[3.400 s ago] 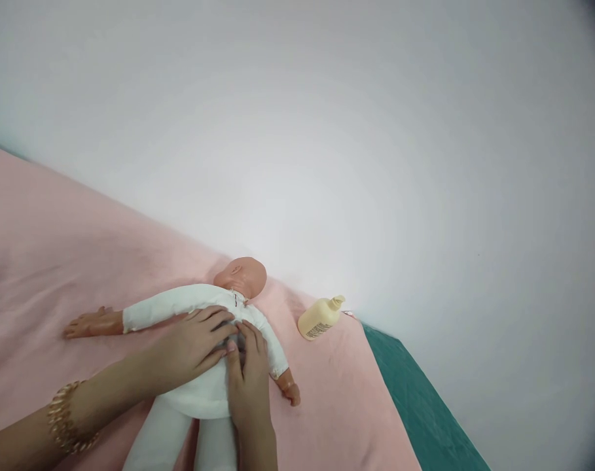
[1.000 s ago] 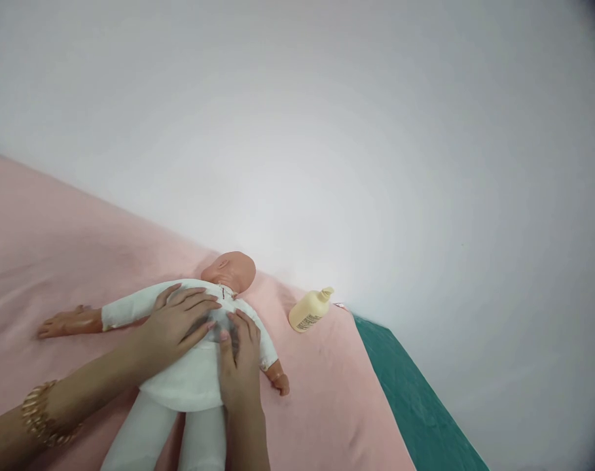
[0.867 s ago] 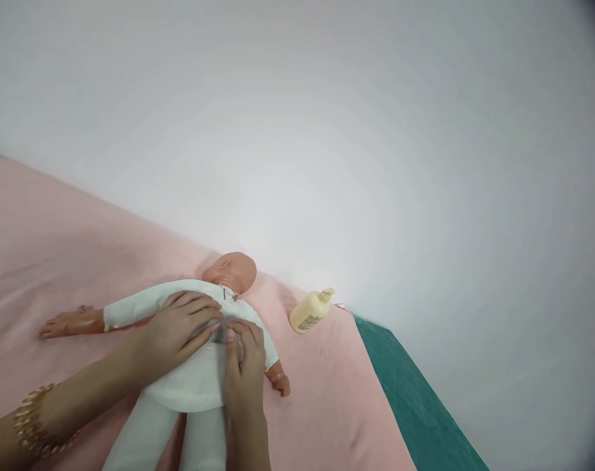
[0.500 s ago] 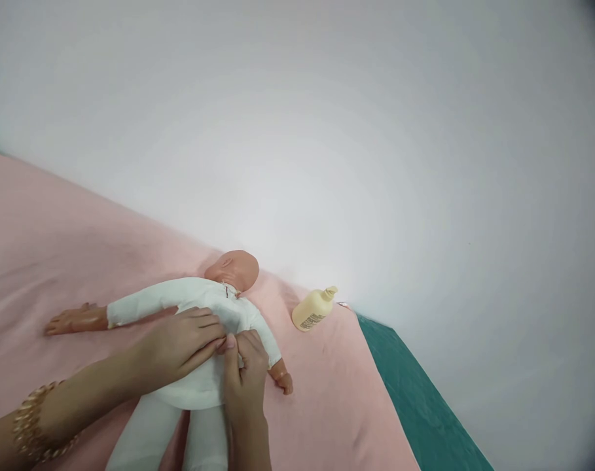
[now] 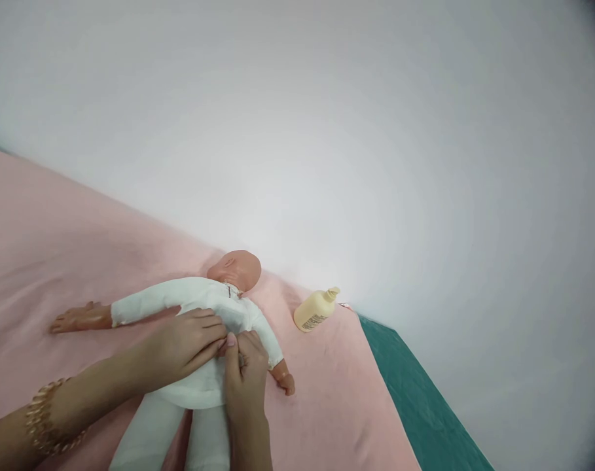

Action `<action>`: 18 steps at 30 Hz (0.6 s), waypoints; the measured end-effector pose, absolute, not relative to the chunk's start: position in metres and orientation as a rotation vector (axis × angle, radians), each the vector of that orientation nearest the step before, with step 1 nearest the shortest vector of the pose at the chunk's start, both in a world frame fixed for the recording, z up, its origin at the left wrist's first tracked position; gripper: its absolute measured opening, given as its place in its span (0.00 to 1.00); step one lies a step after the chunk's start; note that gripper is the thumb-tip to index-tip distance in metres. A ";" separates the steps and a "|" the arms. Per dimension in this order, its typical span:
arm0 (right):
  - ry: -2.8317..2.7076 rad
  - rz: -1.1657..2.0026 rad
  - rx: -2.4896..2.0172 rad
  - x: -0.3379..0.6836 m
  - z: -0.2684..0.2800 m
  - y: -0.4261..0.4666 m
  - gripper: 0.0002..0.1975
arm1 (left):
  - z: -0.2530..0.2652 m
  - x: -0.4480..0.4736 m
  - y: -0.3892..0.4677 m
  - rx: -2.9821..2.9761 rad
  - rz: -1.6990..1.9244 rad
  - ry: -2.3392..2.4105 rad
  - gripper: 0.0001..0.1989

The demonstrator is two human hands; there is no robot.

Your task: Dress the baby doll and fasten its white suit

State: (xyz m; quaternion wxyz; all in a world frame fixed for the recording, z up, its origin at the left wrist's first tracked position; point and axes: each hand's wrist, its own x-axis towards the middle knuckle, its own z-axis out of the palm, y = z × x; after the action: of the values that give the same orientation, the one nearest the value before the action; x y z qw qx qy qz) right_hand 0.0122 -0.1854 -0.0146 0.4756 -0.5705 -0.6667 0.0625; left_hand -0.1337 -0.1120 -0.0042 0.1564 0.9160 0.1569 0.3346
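Observation:
A baby doll point(image 5: 203, 392) in white clothing lies on a pink cloth, its head turned away and its arms spread. Over its belly, my left hand point(image 5: 196, 340) is closed, fingers bent down onto the doll's white top point(image 5: 186, 392). My right hand point(image 5: 247, 366) meets it there, thumb and fingers pinched on the same fabric. The two hands' fingertips are nearly touching, and they hide the exact spot they grip. A beaded bracelet point(image 5: 44, 418) circles my left wrist.
A pale yellow pump bottle point(image 5: 314, 311) stands to the right of the doll's head, near the cloth's far edge. The pink cloth point(image 5: 336, 392) covers a green surface point(image 5: 419, 392) that shows at the right. Behind rises a plain white wall point(image 5: 326, 131).
The hands keep almost the same pinched position on the doll's top. The whole scene has shifted very slightly to the right in view.

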 end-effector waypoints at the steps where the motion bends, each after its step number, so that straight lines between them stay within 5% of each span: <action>1: -1.628 0.159 -1.403 0.012 -0.014 -0.185 0.18 | -0.005 -0.133 -0.112 2.621 0.963 0.449 0.15; 18: -1.601 0.236 -1.507 0.010 -0.014 -0.184 0.19 | 0.002 -0.132 -0.114 2.568 0.875 0.559 0.15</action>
State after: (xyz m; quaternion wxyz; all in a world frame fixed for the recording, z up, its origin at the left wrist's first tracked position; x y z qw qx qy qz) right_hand 0.0100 -0.1839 -0.0138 0.4483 -0.6092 -0.6472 0.0956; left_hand -0.1324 -0.1136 0.0019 0.1848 0.9112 0.1982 0.3104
